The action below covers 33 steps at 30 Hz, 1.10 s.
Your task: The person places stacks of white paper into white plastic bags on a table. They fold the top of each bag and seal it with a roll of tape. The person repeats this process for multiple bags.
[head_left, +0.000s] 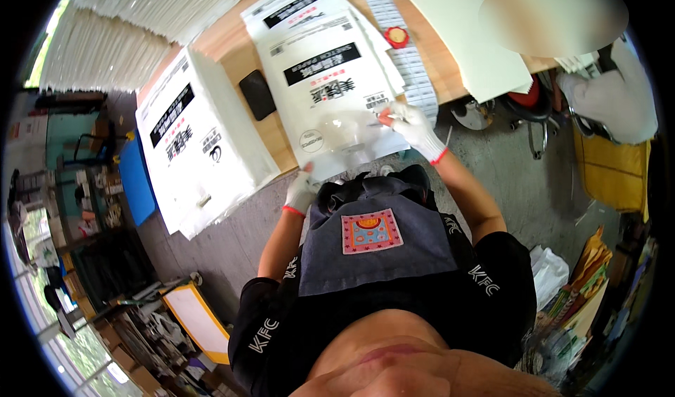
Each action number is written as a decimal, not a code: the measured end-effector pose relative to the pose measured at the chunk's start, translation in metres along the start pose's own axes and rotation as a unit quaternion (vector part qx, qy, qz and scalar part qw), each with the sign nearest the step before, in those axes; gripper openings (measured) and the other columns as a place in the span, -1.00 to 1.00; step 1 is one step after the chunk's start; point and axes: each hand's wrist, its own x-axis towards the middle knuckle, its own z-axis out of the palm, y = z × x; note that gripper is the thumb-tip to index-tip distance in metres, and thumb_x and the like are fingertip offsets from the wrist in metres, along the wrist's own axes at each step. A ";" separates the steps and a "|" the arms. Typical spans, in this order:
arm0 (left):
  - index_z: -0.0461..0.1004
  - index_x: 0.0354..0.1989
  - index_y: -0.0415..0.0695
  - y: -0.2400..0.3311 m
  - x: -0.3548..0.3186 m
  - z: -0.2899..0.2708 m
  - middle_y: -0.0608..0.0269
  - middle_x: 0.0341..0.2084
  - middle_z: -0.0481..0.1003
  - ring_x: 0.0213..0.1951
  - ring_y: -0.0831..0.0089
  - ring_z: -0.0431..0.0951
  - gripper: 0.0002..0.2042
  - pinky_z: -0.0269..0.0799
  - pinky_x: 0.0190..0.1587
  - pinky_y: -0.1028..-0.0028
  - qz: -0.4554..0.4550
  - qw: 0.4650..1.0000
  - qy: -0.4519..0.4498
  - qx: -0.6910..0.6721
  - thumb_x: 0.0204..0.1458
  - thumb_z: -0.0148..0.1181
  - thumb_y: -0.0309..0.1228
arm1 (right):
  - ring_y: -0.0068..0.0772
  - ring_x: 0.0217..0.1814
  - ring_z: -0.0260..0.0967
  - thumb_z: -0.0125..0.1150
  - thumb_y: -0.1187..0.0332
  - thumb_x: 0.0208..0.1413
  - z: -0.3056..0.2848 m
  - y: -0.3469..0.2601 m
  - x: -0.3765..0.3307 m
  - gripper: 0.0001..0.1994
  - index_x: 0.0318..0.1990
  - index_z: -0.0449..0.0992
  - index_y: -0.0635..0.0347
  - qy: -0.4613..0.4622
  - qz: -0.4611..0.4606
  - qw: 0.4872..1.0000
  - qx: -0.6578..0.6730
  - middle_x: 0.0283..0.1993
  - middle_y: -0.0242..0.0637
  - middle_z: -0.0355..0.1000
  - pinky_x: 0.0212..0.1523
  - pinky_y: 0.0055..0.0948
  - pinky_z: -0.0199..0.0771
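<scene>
1. We cannot tell what our right hand (411,124) pinches, fingers pressed together, on the near white paper pack (327,91).
2. Our left hand (302,192) grips that pack's near edge, fingers curled.
3. Another pack (197,140) lies left of it on the wooden table (232,42).

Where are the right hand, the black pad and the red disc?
right hand (413,125), head view, back of the white glove.
black pad (257,94), head view, middle of its top face.
red disc (396,36), head view, its centre.
</scene>
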 end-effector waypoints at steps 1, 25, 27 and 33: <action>0.39 -0.07 -0.21 -0.001 0.021 -0.033 0.23 -0.25 0.50 -0.35 0.49 0.49 -0.78 0.46 -0.33 0.46 0.025 0.995 -0.064 0.070 0.12 0.08 -0.45 | -0.71 -0.35 0.33 0.17 0.44 0.08 0.011 0.001 0.020 -0.83 -0.15 0.51 0.22 -0.045 -0.001 0.995 0.087 -0.32 -0.47 0.49 -0.28 -0.67 0.34; 0.47 -0.10 -0.28 -0.003 -0.084 -0.032 0.21 -0.38 0.54 -0.34 0.52 0.46 -0.60 0.36 -0.24 0.52 0.045 0.892 -0.039 0.448 0.02 0.21 -0.20 | -0.14 0.03 0.35 0.31 0.15 -0.07 0.181 -0.039 0.247 -0.61 -0.11 0.49 0.14 0.104 -0.109 0.936 -0.319 -0.03 -0.12 0.40 0.05 -0.26 0.33; 0.44 -0.05 -0.27 0.000 -0.083 -0.026 0.19 -0.33 0.54 -0.29 0.51 0.47 -0.56 0.36 -0.18 0.52 0.073 0.897 -0.058 0.431 0.02 0.22 -0.16 | -0.10 0.03 0.35 0.30 0.14 -0.06 0.161 -0.014 0.250 -0.55 -0.03 0.43 0.15 0.110 -0.110 0.976 -0.153 -0.07 -0.10 0.41 0.06 -0.27 0.34; 0.42 -0.04 -0.27 0.027 -0.109 0.019 0.15 -0.31 0.54 -0.25 0.47 0.48 -0.50 0.36 -0.11 0.47 0.164 0.873 -0.003 0.459 0.05 0.16 -0.05 | -0.11 -0.28 0.45 0.08 0.08 0.13 0.033 -0.039 0.080 -0.68 -0.30 0.38 0.19 0.055 -0.023 0.894 -0.443 -0.34 -0.10 0.47 -0.29 -0.18 0.37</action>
